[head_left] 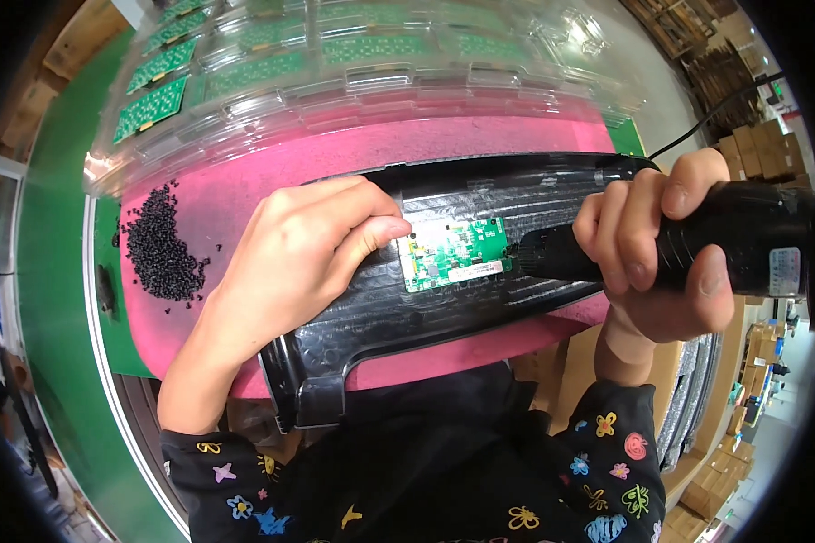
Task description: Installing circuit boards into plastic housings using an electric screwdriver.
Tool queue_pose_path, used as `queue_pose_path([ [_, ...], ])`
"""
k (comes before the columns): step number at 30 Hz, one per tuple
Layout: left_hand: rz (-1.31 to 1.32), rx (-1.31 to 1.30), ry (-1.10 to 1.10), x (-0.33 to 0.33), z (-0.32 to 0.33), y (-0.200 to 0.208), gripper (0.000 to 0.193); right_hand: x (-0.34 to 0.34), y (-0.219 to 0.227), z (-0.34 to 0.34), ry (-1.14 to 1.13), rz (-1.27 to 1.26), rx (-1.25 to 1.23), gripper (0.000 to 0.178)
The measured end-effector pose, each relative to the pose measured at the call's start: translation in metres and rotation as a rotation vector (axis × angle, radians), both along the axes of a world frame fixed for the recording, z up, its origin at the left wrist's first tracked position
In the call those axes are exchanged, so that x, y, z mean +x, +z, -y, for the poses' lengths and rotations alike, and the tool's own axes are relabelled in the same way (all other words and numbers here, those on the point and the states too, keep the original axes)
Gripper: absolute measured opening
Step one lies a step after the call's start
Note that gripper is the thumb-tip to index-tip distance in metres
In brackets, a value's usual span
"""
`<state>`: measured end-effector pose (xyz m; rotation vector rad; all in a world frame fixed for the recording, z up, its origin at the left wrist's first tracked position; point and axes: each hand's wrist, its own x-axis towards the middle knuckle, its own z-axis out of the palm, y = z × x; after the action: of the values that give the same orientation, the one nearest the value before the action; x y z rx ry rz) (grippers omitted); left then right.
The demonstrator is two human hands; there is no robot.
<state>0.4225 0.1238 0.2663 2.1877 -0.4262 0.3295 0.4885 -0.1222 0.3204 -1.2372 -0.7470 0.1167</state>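
One green circuit board (457, 249) lies on the inner face of a long black plastic housing (444, 312), around the middle of it, with a white label strip along the board's near edge. The left hand (303, 235) reaches over the housing's left part, its thumb and forefinger brought together at the board's far left corner; I cannot tell whether anything is pinched between them. The right hand (627, 240) is wrapped around a thick black power screwdriver (747, 235) held almost level, its nose pointing left at the board's right edge. Whether the tip touches a screw there cannot be made out. The hands are apart, one on either side of the board.

Beneath the housing is a pink mat (335, 145). A heap of small black pieces (161, 249) sits on its left part, with a few strays just beside it. Clear plastic trays (371, 86) stand on the far side, and more green boards (152, 110) show in them. A black cable (724, 109) runs at the far right, and cardboard boxes (761, 149) stand beyond the screwdriver. Both sleeves (607, 452) are black with colourful drawings.
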Motion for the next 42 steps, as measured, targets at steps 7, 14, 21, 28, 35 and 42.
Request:
queue_pose_path([
  [7, -0.073, 0.109, 0.008, -0.001, 0.003, 0.003, 0.014, 0.006, -0.009, 0.003, -0.002, -0.023, -0.009, 0.037],
  [14, -0.066, 0.124, -0.015, 0.0, 0.004, 0.002, 0.013, 0.003, -0.008, -0.007, 0.009, -0.021, -0.054, 0.038],
  [21, -0.06, 0.06, -0.1, 0.001, 0.001, 0.0, 0.013, -0.004, -0.011, -0.006, -0.031, -0.005, -0.052, 0.037],
  [28, -0.032, 0.06, -0.068, 0.0, 0.0, -0.001, 0.012, 0.006, -0.013, -0.007, 0.095, -0.012, -0.05, 0.039],
  [35, -0.04, 0.12, -0.135, -0.004, -0.001, 0.004, 0.011, -0.007, -0.002, -0.01, 0.204, -0.001, 0.118, 0.038],
  [42, 0.031, -0.1, -0.232, 0.0, 0.001, 0.005, 0.011, -0.014, 0.007, -0.036, 0.299, 0.108, 0.438, 0.038],
])
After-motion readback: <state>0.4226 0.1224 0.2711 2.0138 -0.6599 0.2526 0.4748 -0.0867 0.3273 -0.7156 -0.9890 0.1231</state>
